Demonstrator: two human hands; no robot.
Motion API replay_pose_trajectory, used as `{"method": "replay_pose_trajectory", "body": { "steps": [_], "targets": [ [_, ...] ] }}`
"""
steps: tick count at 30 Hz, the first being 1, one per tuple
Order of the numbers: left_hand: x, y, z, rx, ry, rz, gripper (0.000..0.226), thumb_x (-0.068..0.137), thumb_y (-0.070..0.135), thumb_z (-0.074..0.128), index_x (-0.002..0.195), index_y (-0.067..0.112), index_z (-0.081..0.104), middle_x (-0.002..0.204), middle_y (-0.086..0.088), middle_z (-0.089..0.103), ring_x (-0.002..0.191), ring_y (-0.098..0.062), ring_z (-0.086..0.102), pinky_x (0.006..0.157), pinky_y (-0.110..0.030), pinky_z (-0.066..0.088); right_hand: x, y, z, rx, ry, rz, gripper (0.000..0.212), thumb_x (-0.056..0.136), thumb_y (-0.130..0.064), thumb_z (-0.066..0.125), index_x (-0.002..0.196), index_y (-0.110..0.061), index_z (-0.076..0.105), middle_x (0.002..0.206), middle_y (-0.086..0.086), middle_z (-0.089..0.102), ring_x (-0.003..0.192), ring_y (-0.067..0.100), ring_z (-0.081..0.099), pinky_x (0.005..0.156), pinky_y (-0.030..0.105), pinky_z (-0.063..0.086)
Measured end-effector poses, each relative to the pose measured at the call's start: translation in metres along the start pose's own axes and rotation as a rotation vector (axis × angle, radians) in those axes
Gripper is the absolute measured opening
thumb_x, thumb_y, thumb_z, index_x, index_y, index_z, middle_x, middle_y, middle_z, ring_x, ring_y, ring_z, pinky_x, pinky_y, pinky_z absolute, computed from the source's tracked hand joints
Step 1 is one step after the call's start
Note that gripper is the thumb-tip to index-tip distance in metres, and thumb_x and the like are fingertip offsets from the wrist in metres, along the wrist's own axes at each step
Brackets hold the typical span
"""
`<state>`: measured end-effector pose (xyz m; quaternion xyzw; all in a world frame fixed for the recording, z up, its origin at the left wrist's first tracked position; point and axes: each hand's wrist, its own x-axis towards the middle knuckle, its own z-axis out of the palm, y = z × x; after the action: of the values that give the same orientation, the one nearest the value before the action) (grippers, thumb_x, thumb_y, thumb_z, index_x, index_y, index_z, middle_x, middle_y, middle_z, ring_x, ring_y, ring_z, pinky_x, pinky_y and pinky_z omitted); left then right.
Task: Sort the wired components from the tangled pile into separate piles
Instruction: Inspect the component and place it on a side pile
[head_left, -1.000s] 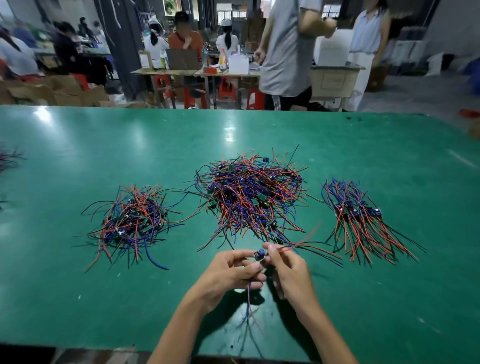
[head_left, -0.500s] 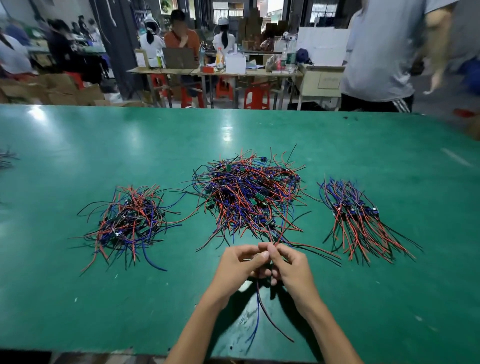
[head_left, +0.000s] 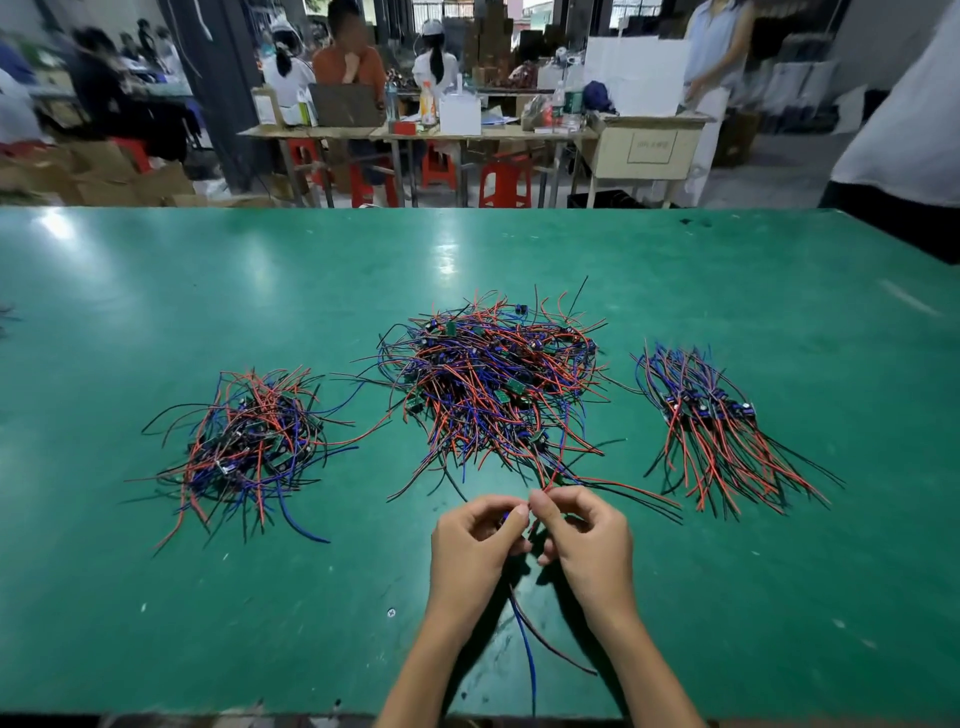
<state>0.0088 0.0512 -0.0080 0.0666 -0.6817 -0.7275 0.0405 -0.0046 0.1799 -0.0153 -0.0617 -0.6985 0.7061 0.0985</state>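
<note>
Green bench, glossy, glare patches toward the far edge. I count three heaps of red, blue and black leads on it. The tangled pile sits in the middle and is plainly the largest, small green boards showing through the wires. The left pile is loose and roundish. The right pile is tidier, its components lined up in a row with the leads fanned toward me.

My read on progress: well under way, not near done. Two sorted heaps exist, but the middle heap looks at least as big as the two of them together.

Both hands are just in front of the middle pile, close together. Left hand has fingers curled, thumb and forefinger pinching one wired component. Right hand is curled as well, its grip pinched on the same piece or on its leads; a red lead runs up from the fingertips toward the pile, and a blue and a dark lead hang down between the wrists toward the bench edge.

Hard to make out: the component body, almost wholly covered by fingers, so I cannot tell which heap it belongs to. I cannot tell what separates left from right type. A few wire ends at the far left edge are cut off. Background people blurred.
</note>
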Motion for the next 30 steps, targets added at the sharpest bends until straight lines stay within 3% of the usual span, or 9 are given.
{"method": "replay_pose_trajectory", "body": {
  "steps": [5,12,16,20,25,30],
  "targets": [
    [-0.001,0.0,0.001,0.002,-0.018,0.03,0.004,0.088,0.02,0.078,0.084,0.022,0.079,0.076,-0.004,0.076,0.059,-0.017,0.07,0.059,-0.024,0.054,0.001,0.003,-0.003,0.071,-0.038,-0.014,0.004,0.088,-0.017,0.078,0.085,-0.014,0.079,0.073,-0.002,0.071,0.056,0.007,0.055,0.048,0.024,0.049],
    [-0.003,-0.001,0.0,0.006,-0.073,0.064,0.011,0.092,0.017,0.073,0.089,0.024,0.081,0.08,-0.002,0.077,0.066,-0.01,0.067,0.061,-0.023,0.055,-0.002,0.003,-0.001,0.072,-0.027,-0.005,0.007,0.088,-0.021,0.078,0.085,-0.025,0.082,0.085,-0.001,0.077,0.065,0.005,0.062,0.051,0.022,0.048],
    [-0.004,-0.003,-0.001,0.051,-0.073,0.093,0.014,0.092,0.018,0.072,0.09,0.028,0.081,0.079,-0.001,0.077,0.066,-0.007,0.067,0.061,-0.02,0.053,-0.005,0.001,-0.001,-0.024,-0.121,-0.045,0.015,0.097,-0.017,0.069,0.093,-0.024,0.082,0.092,-0.005,0.076,0.072,0.002,0.065,0.064,0.017,0.049],
    [-0.002,-0.005,-0.001,0.085,-0.066,0.095,0.013,0.093,0.018,0.071,0.09,0.027,0.079,0.079,0.0,0.076,0.069,-0.007,0.068,0.065,-0.026,0.058,-0.007,-0.001,0.002,-0.096,-0.192,-0.059,0.021,0.102,-0.014,0.059,0.098,-0.023,0.078,0.097,-0.005,0.077,0.09,0.013,0.073,0.08,0.027,0.057],
    [0.0,-0.002,0.001,0.14,-0.033,0.148,0.009,0.093,0.015,0.071,0.087,0.018,0.078,0.079,-0.001,0.076,0.071,-0.011,0.065,0.072,-0.038,0.056,-0.006,-0.006,0.012,-0.092,-0.093,-0.113,0.024,0.1,-0.015,0.057,0.09,-0.027,0.076,0.091,-0.013,0.076,0.086,0.001,0.069,0.071,0.008,0.048],
    [0.002,0.0,-0.001,0.114,-0.014,0.15,0.01,0.092,0.014,0.072,0.083,0.014,0.076,0.079,-0.006,0.075,0.071,-0.012,0.063,0.071,-0.037,0.054,0.007,-0.013,0.027,-0.071,0.031,-0.079,0.029,0.102,-0.015,0.055,0.084,-0.029,0.074,0.087,-0.016,0.074,0.086,0.001,0.068,0.071,0.011,0.046]
  ]
}}
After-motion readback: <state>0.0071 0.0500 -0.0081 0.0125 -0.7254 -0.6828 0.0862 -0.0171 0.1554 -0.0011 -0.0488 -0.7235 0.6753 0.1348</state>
